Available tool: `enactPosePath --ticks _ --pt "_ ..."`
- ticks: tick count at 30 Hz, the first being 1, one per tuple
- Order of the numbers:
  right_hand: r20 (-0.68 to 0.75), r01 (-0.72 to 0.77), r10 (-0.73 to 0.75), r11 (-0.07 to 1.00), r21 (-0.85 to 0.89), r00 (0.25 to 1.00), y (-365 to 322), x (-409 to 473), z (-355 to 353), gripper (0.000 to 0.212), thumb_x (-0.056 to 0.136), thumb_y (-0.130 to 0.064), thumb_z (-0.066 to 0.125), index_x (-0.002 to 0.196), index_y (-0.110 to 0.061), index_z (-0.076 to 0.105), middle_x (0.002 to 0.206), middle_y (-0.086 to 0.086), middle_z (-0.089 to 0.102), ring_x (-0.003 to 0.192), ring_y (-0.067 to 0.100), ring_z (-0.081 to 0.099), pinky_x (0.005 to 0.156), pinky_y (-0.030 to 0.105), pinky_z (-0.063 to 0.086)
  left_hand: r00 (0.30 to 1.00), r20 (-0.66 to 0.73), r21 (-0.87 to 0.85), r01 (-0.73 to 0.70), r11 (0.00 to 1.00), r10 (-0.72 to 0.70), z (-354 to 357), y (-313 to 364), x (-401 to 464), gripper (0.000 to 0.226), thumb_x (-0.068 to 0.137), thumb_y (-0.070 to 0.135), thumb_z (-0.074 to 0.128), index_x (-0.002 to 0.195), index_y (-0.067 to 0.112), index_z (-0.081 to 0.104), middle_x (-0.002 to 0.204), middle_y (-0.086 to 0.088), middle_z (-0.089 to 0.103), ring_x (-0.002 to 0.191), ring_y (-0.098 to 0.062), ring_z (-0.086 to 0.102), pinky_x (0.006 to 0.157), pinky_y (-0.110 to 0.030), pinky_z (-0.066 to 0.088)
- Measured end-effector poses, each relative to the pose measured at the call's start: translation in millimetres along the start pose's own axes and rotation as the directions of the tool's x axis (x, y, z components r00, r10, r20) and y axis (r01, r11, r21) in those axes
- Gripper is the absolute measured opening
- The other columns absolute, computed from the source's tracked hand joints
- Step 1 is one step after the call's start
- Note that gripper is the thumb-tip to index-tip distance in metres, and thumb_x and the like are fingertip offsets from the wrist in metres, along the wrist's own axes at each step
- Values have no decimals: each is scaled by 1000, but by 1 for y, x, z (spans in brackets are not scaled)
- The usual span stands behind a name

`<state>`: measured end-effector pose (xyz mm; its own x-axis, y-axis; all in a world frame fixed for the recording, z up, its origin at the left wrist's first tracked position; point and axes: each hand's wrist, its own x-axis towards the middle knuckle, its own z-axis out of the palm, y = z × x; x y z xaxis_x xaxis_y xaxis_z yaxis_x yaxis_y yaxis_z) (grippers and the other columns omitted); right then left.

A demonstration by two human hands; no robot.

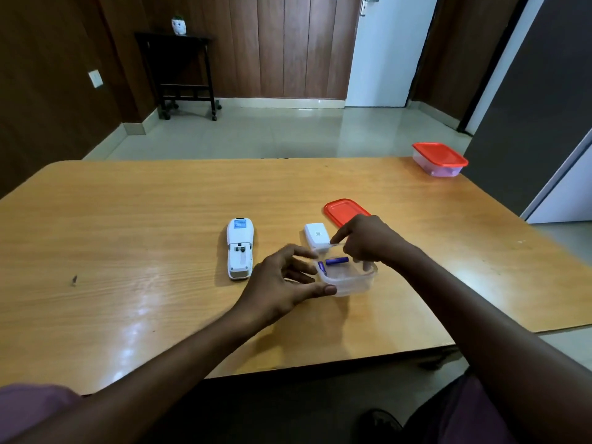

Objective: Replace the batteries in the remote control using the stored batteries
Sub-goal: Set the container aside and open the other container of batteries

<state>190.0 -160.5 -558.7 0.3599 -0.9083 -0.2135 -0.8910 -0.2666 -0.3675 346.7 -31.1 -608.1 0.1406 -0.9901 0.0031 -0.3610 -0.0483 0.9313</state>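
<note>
The white remote [239,251] lies face down on the table with its battery bay open and empty. Its white cover [316,235] lies to the right of it. Just in front of the cover is a clear plastic container [350,282] holding two blue batteries, one [337,260] near the far wall and one [322,268] at the left end. My left hand [285,280] spans the container's left end, with the thumb pressed on the near wall and the fingers spread toward the far corner. My right hand [368,240] curls over the far rim, index finger extended toward the cover.
The container's red lid [339,209] lies flat behind my right hand. A second clear box with a red lid [439,159] stands at the table's far right corner. The wooden table [128,235] has its near edge close to my body.
</note>
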Motion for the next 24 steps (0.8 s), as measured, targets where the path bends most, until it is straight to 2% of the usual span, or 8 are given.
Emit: enactPosePath --ticks 2,4,6,9,12,16,20,24 --pt "7 9 -9 1000 -8 1000 1 -1 1 47 84 4 53 116 -25 71 77 4 70 47 16 66 38 18 47 1000 19 91 -14 996 12 3 1 -1 49 58 39 95 100 33 70 101 10 75 89 0 71 83 -28 60" --pt "-26 52 -54 996 -75 998 1 -4 2 40 83 -1 59 115 -24 68 93 6 71 54 15 65 51 26 56 1000 21 133 -23 991 21 6 2 -2 45 60 36 94 98 34 71 103 12 74 91 0 71 82 -25 60" --pt "-72 98 -116 971 -216 991 -1 -5 4 33 83 -9 66 113 -22 65 104 0 68 72 18 61 61 30 51 1000 17 156 -28 987 25 9 2 -4 45 62 34 94 101 32 72 106 14 73 92 0 70 82 -25 59" --pt "-70 136 -173 918 -372 982 -1 -5 11 27 81 -17 71 106 -24 71 102 -2 69 92 22 64 60 27 42 999 24 206 -36 978 32 12 -1 -5 47 66 31 92 109 28 73 109 14 71 95 -1 68 80 -19 56" --pt "-41 144 -179 891 -430 983 -1 -2 18 25 80 -19 68 104 -24 74 104 1 70 95 23 66 63 28 45 999 8 224 -45 974 44 14 -1 -6 43 70 27 90 110 28 75 98 19 68 93 -1 68 77 -10 53" --pt "-56 155 -211 851 -502 976 -6 -5 20 5 83 -17 65 84 -16 61 94 3 60 89 25 54 65 32 44 999 -9 234 -49 971 52 15 1 -6 42 71 26 89 111 29 76 90 22 62 92 -5 68 85 -23 57" --pt "-72 190 -275 809 -557 959 -14 -15 17 10 85 -19 66 86 -15 57 93 4 46 104 27 49 77 39 53 999 24 258 -47 965 42 13 2 -5 45 74 26 87 117 32 73 111 11 70 98 -6 67 91 -30 56" --pt "-196 222 -356 841 -493 914 -26 -26 17 16 79 -24 69 77 -11 60 89 4 48 98 28 51 67 33 45 999 39 267 -46 963 37 1 3 -3 50 76 18 85 123 30 70 117 6 71 101 -7 67 92 -32 57"
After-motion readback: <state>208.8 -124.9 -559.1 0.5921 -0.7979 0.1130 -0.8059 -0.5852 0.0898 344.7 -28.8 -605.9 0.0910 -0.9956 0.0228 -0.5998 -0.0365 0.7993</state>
